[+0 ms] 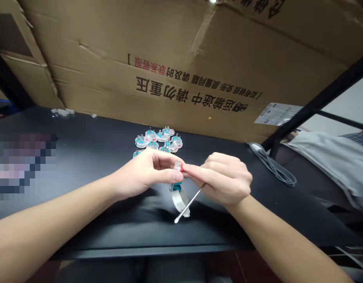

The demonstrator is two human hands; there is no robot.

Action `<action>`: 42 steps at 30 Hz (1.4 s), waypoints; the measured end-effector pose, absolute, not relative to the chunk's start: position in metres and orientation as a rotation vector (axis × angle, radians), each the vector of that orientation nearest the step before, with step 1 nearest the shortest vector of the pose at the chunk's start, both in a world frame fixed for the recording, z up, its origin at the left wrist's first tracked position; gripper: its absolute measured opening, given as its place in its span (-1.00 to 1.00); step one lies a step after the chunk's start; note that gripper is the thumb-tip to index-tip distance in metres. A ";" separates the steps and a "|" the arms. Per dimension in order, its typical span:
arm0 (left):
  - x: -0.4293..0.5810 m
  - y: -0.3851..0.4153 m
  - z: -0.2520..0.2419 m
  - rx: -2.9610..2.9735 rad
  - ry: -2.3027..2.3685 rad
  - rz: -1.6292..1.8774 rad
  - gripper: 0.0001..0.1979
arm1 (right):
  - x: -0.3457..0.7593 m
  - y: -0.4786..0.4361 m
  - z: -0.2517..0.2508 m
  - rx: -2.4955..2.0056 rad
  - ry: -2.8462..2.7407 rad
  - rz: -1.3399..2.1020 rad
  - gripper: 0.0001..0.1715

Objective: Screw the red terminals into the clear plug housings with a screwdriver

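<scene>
**Hidden:** Between the left fingers [165,158] and right fingers [199,169], clear plastic part [177,166], mostly covered; shape unreadable. Under the right fingers, thin metal rod [189,202], upper end concealed. Below the fingers, roll of tape [179,198], top covered. Behind the left fingers, clear plastic piece [137,153], largely covered.

**Blurred:** Far left of the fingers, pixelated patch [22,166], contents unreadable.

**Cut off:** Far right of the fingers, grey cloth [325,165], by the picture's edge.

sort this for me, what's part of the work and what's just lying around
Part of the work: left hand, right hand, clear plastic plug, thin metal rod, other clear plastic plugs.

Lying around: tape roll, coiled grey cable, cardboard box.
</scene>
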State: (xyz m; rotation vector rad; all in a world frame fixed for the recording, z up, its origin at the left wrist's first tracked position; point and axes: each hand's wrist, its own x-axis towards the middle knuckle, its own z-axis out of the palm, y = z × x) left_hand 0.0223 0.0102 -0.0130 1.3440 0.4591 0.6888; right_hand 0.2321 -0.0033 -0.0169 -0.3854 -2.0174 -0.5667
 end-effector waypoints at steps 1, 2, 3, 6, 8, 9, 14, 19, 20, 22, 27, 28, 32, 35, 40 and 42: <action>0.022 0.011 -0.013 1.347 0.466 0.678 -0.86 | 0.234 -0.003 -0.015 -0.379 -2.038 -0.625 -0.84; 0.022 0.011 -0.013 1.353 0.471 0.668 -0.86 | 0.235 -0.003 -0.013 -0.369 -2.059 -0.674 -0.82; 0.022 0.012 -0.013 1.360 0.474 0.660 -0.86 | 0.236 -0.003 -0.012 -0.349 -2.076 -0.719 -0.81; 0.022 0.013 -0.013 1.368 0.479 0.640 -0.84 | 0.239 -0.004 -0.009 -0.302 -2.111 -0.837 -0.81; 0.022 0.013 -0.014 1.362 0.484 0.634 -0.81 | 0.240 -0.004 -0.007 -0.298 -2.134 -0.894 -0.84; 0.022 0.014 -0.014 1.357 0.484 0.634 -0.81 | 0.240 -0.005 -0.006 -0.305 -2.144 -0.913 -0.87; 0.021 0.014 -0.015 1.350 0.457 0.639 -0.79 | 0.238 -0.006 -0.003 -0.344 -2.142 -0.902 -0.94; 0.021 0.012 -0.016 1.320 0.377 0.651 -0.73 | 0.230 -0.008 -0.005 -0.410 -2.043 -0.527 -0.97; 0.021 0.012 -0.016 1.314 0.357 0.649 -0.73 | 0.229 -0.008 -0.006 -0.411 -2.024 -0.457 -0.96; 0.022 0.012 -0.018 1.312 0.332 0.653 -0.75 | 0.227 -0.007 -0.008 -0.403 -2.012 -0.338 -0.95; 0.022 0.013 -0.019 1.325 0.343 0.707 -0.76 | 0.226 -0.006 -0.014 -0.420 -2.018 -0.162 -0.95; 0.022 0.013 -0.019 1.329 0.340 0.714 -0.77 | 0.226 -0.006 -0.014 -0.422 -2.009 -0.144 -0.94; 0.021 0.012 -0.017 1.360 0.343 0.705 -0.79 | 0.223 -0.009 -0.016 -0.412 -1.947 -0.128 -0.88; 0.022 0.012 -0.019 1.357 0.369 0.724 -0.76 | 0.220 -0.010 -0.015 -0.444 -1.944 -0.112 -0.91; 0.023 0.012 -0.020 1.408 0.362 0.776 -0.80 | 0.225 -0.009 -0.012 -0.546 -2.014 -0.092 -0.80; 0.023 0.012 -0.020 1.494 0.376 0.841 -0.79 | 0.230 -0.006 -0.011 -0.612 -2.027 -0.053 -0.71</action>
